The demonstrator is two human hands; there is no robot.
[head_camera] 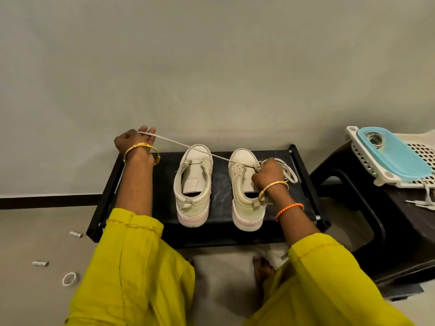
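Observation:
Two cream sneakers stand side by side, toes toward the wall, on a low black rack (pixel 221 184). The left sneaker (pixel 194 182) has no lace in view. A white shoelace (pixel 188 147) runs taut from the front eyelets of the right sneaker (pixel 244 187) up and left across the left sneaker's toe. My left hand (pixel 131 140) pinches the lace's far end, raised above the rack's left edge. My right hand (pixel 267 175) rests on the right sneaker's right side, fingers curled around the lace there; loose lace loops lie just right of it.
A dark plastic stool (pixel 367 208) stands right of the rack, carrying a white perforated basket (pixel 421 158) with a blue lid (pixel 395 154) and a loose lace (pixel 426 201). Small objects and a white ring (pixel 69 278) lie on the floor at left. My bare foot (pixel 262 269) is below the rack.

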